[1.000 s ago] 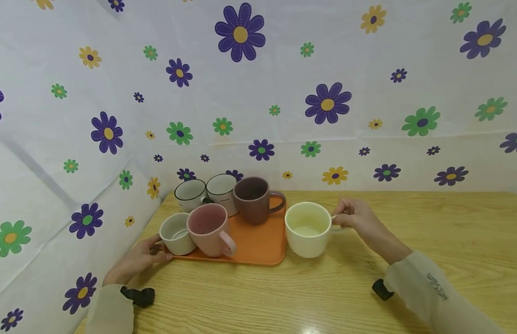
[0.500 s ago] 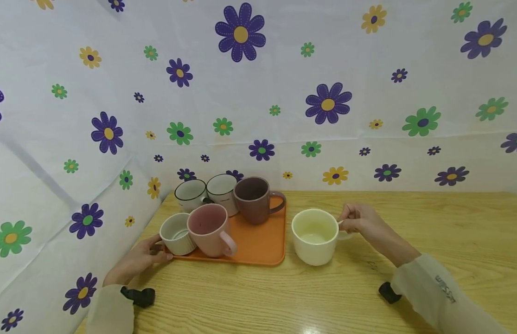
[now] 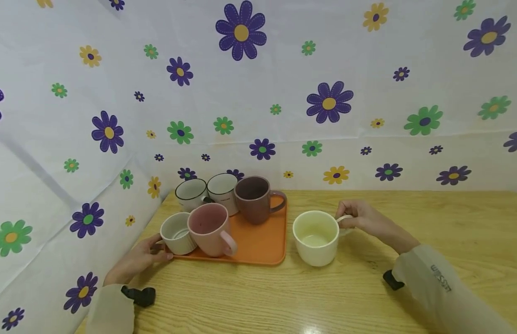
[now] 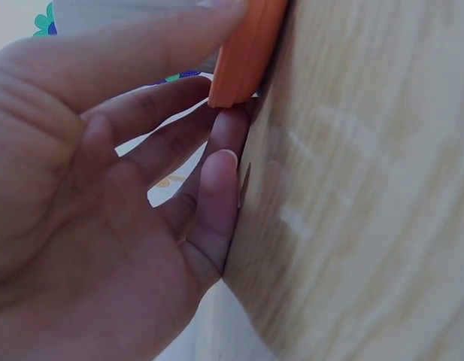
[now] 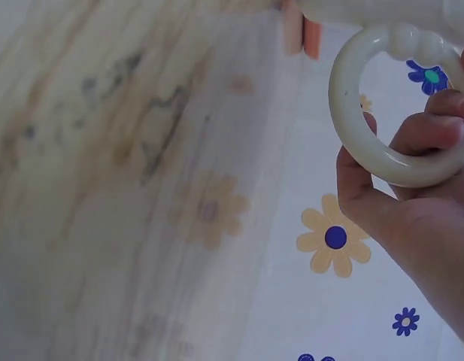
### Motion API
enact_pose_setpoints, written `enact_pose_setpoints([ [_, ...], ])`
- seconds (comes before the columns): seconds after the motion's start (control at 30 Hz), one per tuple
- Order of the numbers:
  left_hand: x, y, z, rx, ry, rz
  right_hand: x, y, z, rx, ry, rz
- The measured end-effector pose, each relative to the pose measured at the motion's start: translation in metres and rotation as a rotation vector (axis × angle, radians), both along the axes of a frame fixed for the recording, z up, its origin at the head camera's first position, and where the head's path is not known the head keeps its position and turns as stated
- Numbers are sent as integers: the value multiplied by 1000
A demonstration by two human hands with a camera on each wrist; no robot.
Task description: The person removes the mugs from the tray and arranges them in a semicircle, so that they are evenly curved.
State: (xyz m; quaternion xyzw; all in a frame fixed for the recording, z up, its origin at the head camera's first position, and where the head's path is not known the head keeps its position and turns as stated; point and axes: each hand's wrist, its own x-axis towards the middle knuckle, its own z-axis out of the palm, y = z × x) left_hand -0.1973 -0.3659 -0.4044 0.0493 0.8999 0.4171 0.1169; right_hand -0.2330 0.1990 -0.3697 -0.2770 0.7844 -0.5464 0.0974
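A pale yellow mug (image 3: 315,241) stands upright just right of the orange tray (image 3: 258,246). My right hand (image 3: 362,220) pinches its ring-shaped handle (image 5: 352,113), fingers and thumb around the loop in the right wrist view. At the tray's front left corner, my left hand (image 3: 137,260) grips the edge, thumb at the front and fingers curled at the side. The left wrist view shows the orange tray corner (image 4: 243,60) between thumb and fingers, close to the tabletop. A small white ribbed cup (image 3: 178,236) on the tray is right beside those fingers.
Also on the tray are a pink mug (image 3: 208,234), a dark purple mug (image 3: 254,204) and two white black-rimmed mugs, one at the back left (image 3: 190,195). A flowered sheet (image 3: 258,83) hangs behind and to the left of the wooden table (image 3: 241,301).
My right hand has moved the yellow mug a little right and towards me, away from the tray. Its fingers have shifted slightly on the handle. The left hand and tray have stayed put.
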Motion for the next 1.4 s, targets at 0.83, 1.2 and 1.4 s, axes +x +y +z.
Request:
enact_pose_setpoints([
  [0.83, -1, 1, 1, 1, 12, -13, 1, -3, -7, -3, -62, 52],
  [1.2, 0, 0, -1, 10, 24, -28, 18, -2, -8, -77, -114, 145],
  [1.4, 0, 0, 0, 4, 22, -28, 21, -2, -7, -83, -112, 153],
])
